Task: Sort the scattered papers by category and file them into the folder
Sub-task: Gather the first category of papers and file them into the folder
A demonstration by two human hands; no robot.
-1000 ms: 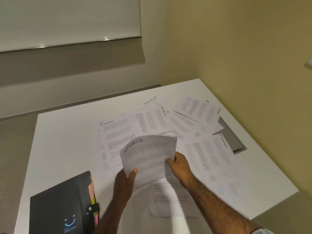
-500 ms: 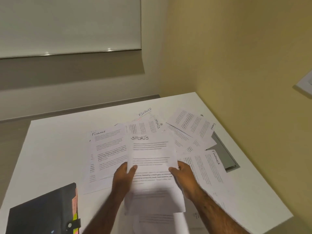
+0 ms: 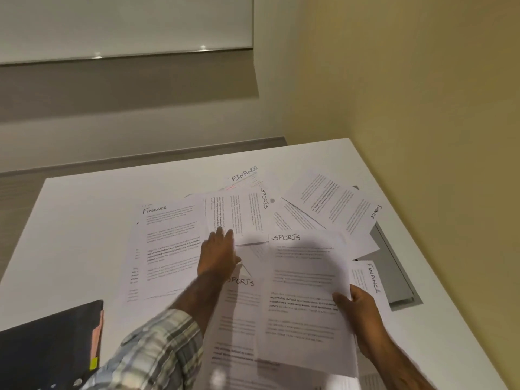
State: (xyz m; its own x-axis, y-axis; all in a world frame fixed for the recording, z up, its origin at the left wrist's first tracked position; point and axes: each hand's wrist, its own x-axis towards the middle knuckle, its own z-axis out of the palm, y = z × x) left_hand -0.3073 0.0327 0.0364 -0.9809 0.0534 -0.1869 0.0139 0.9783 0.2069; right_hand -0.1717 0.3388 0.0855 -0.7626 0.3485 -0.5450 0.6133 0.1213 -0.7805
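My right hand (image 3: 357,313) grips the right edge of a sheet headed SPORTS (image 3: 304,291), held just above the desk. My left hand (image 3: 218,254) reaches forward with fingers together and flat, its fingertips touching the near edge of a sideways SPORTS sheet (image 3: 239,212). Another SPORTS sheet (image 3: 239,311) lies under my left forearm. Sheets headed FINANCE lie at the left (image 3: 166,249), at the far middle (image 3: 244,173), at the far right (image 3: 337,204) and by my right hand (image 3: 371,277). The black folder (image 3: 47,350) with coloured tabs lies at the near left.
A grey folder or binder (image 3: 394,271) lies partly under the papers at the right desk edge. The white desk (image 3: 84,220) meets a yellow wall on the right. A window blind hangs beyond the desk's far edge.
My left hand let go of the SPORTS sheet and reached forward to the sideways SPORTS sheet. My right hand carried the held sheet to the right. The camera tilted down.
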